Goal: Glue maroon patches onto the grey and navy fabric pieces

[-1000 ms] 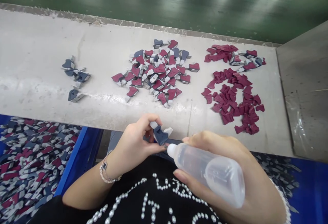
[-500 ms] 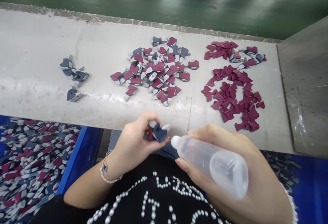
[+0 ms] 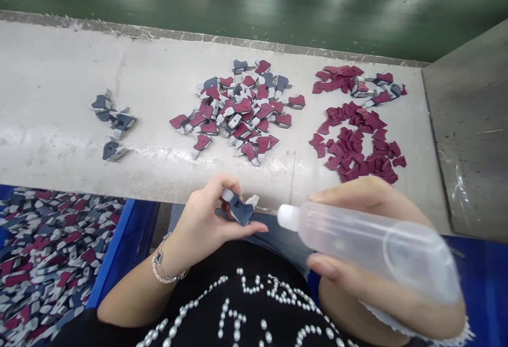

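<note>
Between the thumb and fingers of my left hand (image 3: pixel 208 212) is a small navy and light-grey moulded piece (image 3: pixel 241 210), its navy face turned up. My right hand (image 3: pixel 373 252) is wrapped round a translucent squeeze bottle (image 3: pixel 357 241) with a white tip, which points left toward the piece but stands apart from it. Beyond my hands lies a heap of similar pieces (image 3: pixel 242 106), most of them topped with maroon. Loose flat maroon pieces (image 3: pixel 349 146) are spread on the right, partly behind my right hand.
Several navy and grey pieces (image 3: pixel 113 117) sit on the left of the pale worktop (image 3: pixel 159 72). A blue bin (image 3: pixel 115 246) full of pieces stands at lower left. A metal panel (image 3: pixel 468 125) bounds the right side, and a green surface (image 3: pixel 238 8) runs along the back.
My right hand has drawn the bottle away to the right, so its tip no longer meets the navy and grey piece. My left hand has shifted slightly left with the piece.
</note>
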Demonstrator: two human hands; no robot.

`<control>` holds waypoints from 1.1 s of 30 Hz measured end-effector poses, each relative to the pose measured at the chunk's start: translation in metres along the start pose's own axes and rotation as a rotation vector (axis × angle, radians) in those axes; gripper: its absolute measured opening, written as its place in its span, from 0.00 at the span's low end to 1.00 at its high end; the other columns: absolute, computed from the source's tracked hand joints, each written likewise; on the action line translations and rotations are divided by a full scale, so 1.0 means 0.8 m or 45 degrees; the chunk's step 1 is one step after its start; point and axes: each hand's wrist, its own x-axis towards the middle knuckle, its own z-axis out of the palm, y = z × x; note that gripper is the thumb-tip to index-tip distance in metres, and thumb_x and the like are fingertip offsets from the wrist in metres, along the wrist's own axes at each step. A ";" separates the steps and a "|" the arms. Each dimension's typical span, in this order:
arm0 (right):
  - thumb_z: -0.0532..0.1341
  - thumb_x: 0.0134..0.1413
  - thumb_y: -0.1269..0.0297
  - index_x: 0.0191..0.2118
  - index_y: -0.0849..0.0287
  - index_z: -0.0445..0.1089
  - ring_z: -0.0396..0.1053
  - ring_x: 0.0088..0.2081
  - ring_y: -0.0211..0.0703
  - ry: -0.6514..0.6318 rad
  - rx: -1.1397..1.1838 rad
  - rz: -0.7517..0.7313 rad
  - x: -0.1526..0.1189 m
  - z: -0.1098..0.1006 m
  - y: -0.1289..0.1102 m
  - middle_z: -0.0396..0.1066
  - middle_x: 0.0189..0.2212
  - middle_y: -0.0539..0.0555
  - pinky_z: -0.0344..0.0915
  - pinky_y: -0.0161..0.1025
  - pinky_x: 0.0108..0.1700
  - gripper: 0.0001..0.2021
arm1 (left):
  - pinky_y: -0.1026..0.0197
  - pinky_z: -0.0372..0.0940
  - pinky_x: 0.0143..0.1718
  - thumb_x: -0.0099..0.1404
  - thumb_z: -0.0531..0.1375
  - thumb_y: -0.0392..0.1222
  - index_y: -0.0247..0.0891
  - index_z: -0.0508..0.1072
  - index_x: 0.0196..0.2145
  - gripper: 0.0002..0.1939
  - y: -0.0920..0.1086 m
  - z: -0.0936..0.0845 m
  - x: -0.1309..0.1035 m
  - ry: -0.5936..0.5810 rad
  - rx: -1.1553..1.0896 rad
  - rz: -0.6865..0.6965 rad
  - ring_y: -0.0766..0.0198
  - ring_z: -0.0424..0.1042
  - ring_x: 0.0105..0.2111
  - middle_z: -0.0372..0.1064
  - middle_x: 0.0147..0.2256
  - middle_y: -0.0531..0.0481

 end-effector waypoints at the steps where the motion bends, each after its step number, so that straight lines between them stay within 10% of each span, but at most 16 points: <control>1: 0.72 0.48 0.63 0.43 0.46 0.70 0.73 0.27 0.39 0.001 0.071 0.012 0.002 -0.006 0.005 0.74 0.32 0.46 0.73 0.33 0.28 0.16 | 0.71 0.67 0.25 0.43 0.77 0.49 0.42 0.63 0.36 0.30 -0.002 -0.001 0.000 0.007 -0.051 -0.040 0.71 0.67 0.22 0.68 0.26 0.59; 7: 0.70 0.53 0.66 0.56 0.46 0.62 0.73 0.47 0.43 -0.269 0.399 0.020 0.027 -0.015 0.064 0.72 0.49 0.49 0.70 0.38 0.49 0.27 | 0.70 0.62 0.21 0.37 0.79 0.42 0.42 0.66 0.37 0.32 -0.021 -0.008 0.006 -0.087 -0.395 -0.370 0.70 0.63 0.22 0.64 0.25 0.58; 16: 0.67 0.55 0.72 0.51 0.56 0.68 0.70 0.52 0.44 -0.090 0.070 -0.084 0.075 0.045 0.112 0.72 0.51 0.53 0.66 0.39 0.54 0.18 | 0.67 0.69 0.29 0.50 0.73 0.46 0.42 0.70 0.41 0.23 -0.058 -0.008 0.003 -0.110 -0.518 -0.561 0.65 0.71 0.27 0.70 0.31 0.54; 20: 0.69 0.50 0.76 0.55 0.53 0.68 0.70 0.51 0.45 -0.030 -0.120 -0.041 0.065 0.019 0.116 0.72 0.53 0.52 0.68 0.40 0.53 0.26 | 0.67 0.70 0.29 0.47 0.74 0.49 0.40 0.72 0.36 0.21 -0.058 -0.008 0.000 0.028 -0.454 -0.494 0.64 0.74 0.27 0.72 0.35 0.53; 25: 0.60 0.58 0.75 0.44 0.64 0.71 0.69 0.46 0.53 0.365 -0.482 0.248 0.064 -0.043 0.145 0.72 0.42 0.61 0.64 0.56 0.53 0.08 | 0.68 0.72 0.32 0.48 0.73 0.51 0.41 0.73 0.35 0.20 -0.047 -0.003 -0.002 0.098 -0.442 -0.456 0.64 0.75 0.29 0.72 0.33 0.54; 33: 0.63 0.57 0.75 0.37 0.62 0.71 0.70 0.32 0.40 0.311 -0.604 0.424 0.088 -0.064 0.169 0.71 0.28 0.48 0.67 0.41 0.39 0.03 | 0.67 0.74 0.35 0.53 0.71 0.49 0.42 0.75 0.35 0.15 -0.048 -0.001 -0.004 0.032 -0.308 -0.326 0.62 0.75 0.34 0.73 0.36 0.52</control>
